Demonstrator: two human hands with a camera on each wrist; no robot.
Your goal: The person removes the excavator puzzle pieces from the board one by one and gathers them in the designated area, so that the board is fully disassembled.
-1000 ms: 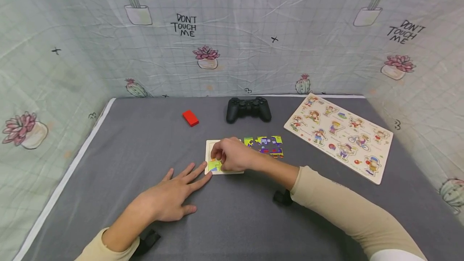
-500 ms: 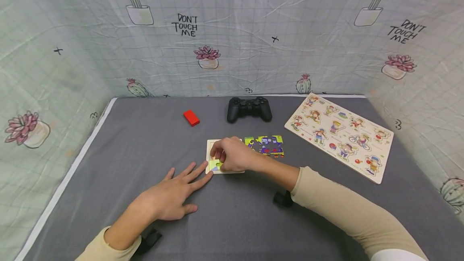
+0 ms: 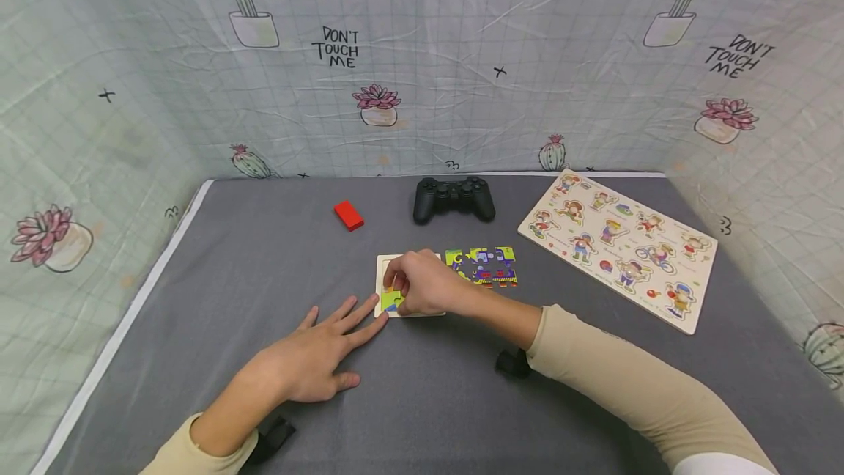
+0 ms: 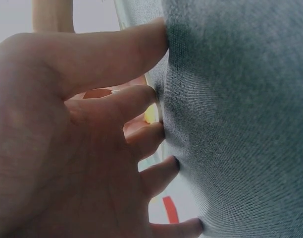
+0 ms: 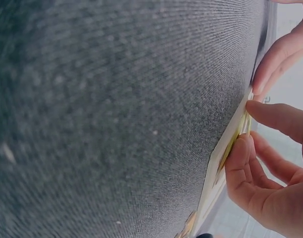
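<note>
A small jigsaw tray (image 3: 379, 262) with a pale wooden rim lies flat on the grey cloth. Yellow-green puzzle pieces (image 3: 390, 300) fill part of its lower left corner. Over the tray, my right hand (image 3: 425, 281) has its thumb and fingers bent around a yellow-green puzzle piece (image 5: 245, 124), low against the tray; the hand covers most of the tray in the head view. My left hand (image 3: 316, 358) lies spread on the cloth, its fingertips touching the tray's left edge. Just right of the tray are several loose puzzle pieces (image 3: 504, 255), yellow and purple.
Behind the tray lie a black game controller (image 3: 453, 200) and a red block (image 3: 348, 215). A large wooden board (image 3: 593, 200) with pictures of children lies at the right. Printed cloth walls (image 3: 422, 94) surround the table on the back and sides.
Both hands stay almost in place. The right hand's fingers shift very slightly over the tray; the other things have not moved.
</note>
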